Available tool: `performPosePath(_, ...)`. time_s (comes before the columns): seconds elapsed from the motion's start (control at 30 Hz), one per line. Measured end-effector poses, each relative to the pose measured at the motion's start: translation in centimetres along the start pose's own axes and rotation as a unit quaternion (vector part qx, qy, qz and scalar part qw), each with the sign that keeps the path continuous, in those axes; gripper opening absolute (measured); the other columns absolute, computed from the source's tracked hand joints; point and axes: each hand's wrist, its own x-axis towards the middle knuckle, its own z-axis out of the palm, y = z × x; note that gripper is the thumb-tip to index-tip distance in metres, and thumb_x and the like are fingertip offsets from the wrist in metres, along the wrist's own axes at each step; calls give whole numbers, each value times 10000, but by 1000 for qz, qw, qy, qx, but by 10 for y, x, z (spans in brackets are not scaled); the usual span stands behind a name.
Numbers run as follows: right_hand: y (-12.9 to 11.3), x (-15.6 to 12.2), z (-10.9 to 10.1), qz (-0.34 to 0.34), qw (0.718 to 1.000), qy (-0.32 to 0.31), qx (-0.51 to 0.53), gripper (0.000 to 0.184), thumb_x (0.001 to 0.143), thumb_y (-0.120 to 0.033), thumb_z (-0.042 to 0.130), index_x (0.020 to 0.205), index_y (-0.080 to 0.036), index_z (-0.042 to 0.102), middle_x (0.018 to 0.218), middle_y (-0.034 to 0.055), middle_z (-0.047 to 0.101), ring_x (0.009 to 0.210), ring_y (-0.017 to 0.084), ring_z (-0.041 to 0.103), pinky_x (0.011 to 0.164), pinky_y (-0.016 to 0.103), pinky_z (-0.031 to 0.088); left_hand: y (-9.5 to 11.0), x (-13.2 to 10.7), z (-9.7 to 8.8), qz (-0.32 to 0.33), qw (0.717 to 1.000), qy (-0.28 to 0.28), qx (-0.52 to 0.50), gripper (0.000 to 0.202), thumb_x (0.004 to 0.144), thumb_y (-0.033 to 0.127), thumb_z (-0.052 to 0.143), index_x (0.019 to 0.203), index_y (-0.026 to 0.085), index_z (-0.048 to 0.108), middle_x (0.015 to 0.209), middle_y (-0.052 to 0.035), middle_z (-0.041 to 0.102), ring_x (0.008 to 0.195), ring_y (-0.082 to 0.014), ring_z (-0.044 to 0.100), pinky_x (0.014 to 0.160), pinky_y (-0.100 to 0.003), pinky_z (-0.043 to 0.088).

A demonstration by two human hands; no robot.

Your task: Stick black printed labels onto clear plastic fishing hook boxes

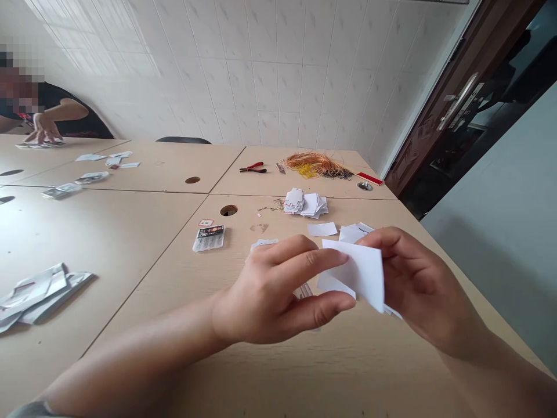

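Observation:
A small white paper [363, 270], which looks folded or like two overlapping slips, is held up above the table. My right hand [424, 284] grips it from the right, its fingers partly hidden behind the sheet. From the left, my left hand [282, 290] has its fingertips on the paper's face, and the thumb lies by the lower flap. More white slips [354, 232] lie just behind my right hand. Beyond them are a single white slip [322, 229] and a stack of white cards [304, 203]. Clear plastic items under my left hand are mostly covered.
A clear plastic box [209, 238] lies left of my hands. Farther back are red-handled pliers [253, 168] and a bundle of copper-coloured strands [313, 162]. Flat packets [41, 293] lie at the left. The table has round holes [228, 210]. Another person [65, 113] sits far left.

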Motion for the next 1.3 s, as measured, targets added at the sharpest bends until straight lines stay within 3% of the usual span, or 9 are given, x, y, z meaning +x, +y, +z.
performPosePath(0.13, -4, -5, 6, -77, 984, 42, -158, 139, 983, -229, 647, 1090, -312, 615, 943, -35, 695, 867, 104, 661, 748, 187, 565, 8, 4, -7, -134, 982, -36, -131, 241, 963, 366, 664, 946, 128, 698, 748, -15, 625, 576, -96, 518, 538, -208, 459)
performPosePath(0.23, -5, -6, 9, -113, 965, 58, -230, 166, 962, -192, 670, 1080, -281, 593, 947, -43, 715, 850, 90, 672, 762, 179, 566, 11, 8, -10, -247, 944, -62, -211, 218, 953, 370, 656, 864, 171, 665, 721, 19, 580, 558, -95, 469, 498, -221, 409)
performPosePath(0.33, -6, -4, 11, -161, 942, 66, -288, 152, 960, -152, 657, 1055, -250, 589, 938, -23, 727, 845, 95, 697, 793, 196, 583, 11, 10, -10, -313, 906, -80, -272, 235, 969, 384, 612, 857, 181, 646, 703, 19, 579, 594, -111, 479, 526, -237, 409)
performPosePath(0.63, -2, -2, 11, -226, 906, 80, -349, 176, 933, -50, 634, 993, -215, 628, 870, 24, 751, 769, 142, 714, 729, 265, 592, 9, 13, -8, -382, 874, -102, -283, 235, 956, 352, 548, 795, 197, 621, 700, 0, 559, 662, -145, 489, 539, -260, 389)
performPosePath(0.77, -2, -2, 11, -243, 890, 94, -374, 203, 908, -20, 635, 972, -213, 636, 844, 42, 748, 744, 164, 721, 712, 293, 597, 7, 14, -8, -411, 854, -90, -307, 245, 932, 315, 554, 715, 208, 594, 626, 34, 472, 576, -113, 397, 513, -247, 343)
performPosePath(0.87, -5, -2, 11, -257, 880, 97, -388, 249, 899, 3, 607, 966, -235, 637, 827, 43, 740, 737, 174, 724, 699, 314, 614, 4, 13, -7, -444, 824, -76, -344, 279, 916, 344, 572, 670, 212, 574, 569, 51, 415, 517, -99, 337, 482, -245, 284)
performPosePath(1.1, -10, -3, 9, -294, 860, 85, -409, 293, 877, 3, 604, 967, -270, 666, 839, 43, 756, 791, 209, 762, 732, 367, 669, 2, 18, -2, -508, 745, -9, -433, 256, 831, 323, 631, 609, 203, 585, 492, 37, 486, 477, -95, 375, 469, -231, 291)
performPosePath(1.3, -9, -4, 5, -326, 848, 55, -414, 267, 835, 18, 635, 967, -212, 663, 826, 82, 779, 831, 219, 776, 736, 340, 679, -5, 18, 2, -519, 683, -12, -514, 313, 821, 312, 633, 555, 204, 508, 442, 35, 448, 439, -90, 357, 432, -222, 287)
